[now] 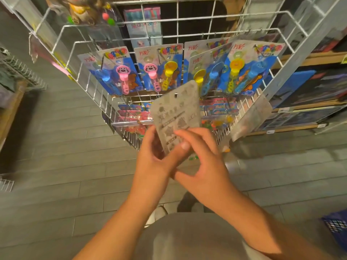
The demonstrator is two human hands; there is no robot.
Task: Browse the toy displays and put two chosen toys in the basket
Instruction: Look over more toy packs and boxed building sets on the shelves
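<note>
Grip: your left hand (153,162) and right hand (202,166) both clasped the lower end of a grey toy card (176,117), its printed back facing you; your left thumb pressed across its face and your right fingers (189,134) curled over the front.
Card: it stood nearly upright, tilted slightly right, its top edge overlapping the row of hanging bubble wand packs (159,70).
Rack: the white wire rack (176,19) stood directly ahead of your hands, its lower tier (131,117) of flat toy packs just behind the card's left edge.
Right edge: a clear blurred package (251,117) hung off the rack's right corner, near your right hand.
Basket: a blue mesh basket (336,224) sat low at the right frame edge, well apart from the card, beyond your right forearm.
Open room: grey plank floor (56,137) lay bare to your left and below your arms.
Far sides: wooden shelves (308,59) lined the right, and another wire rack (20,72) edged the left.
</note>
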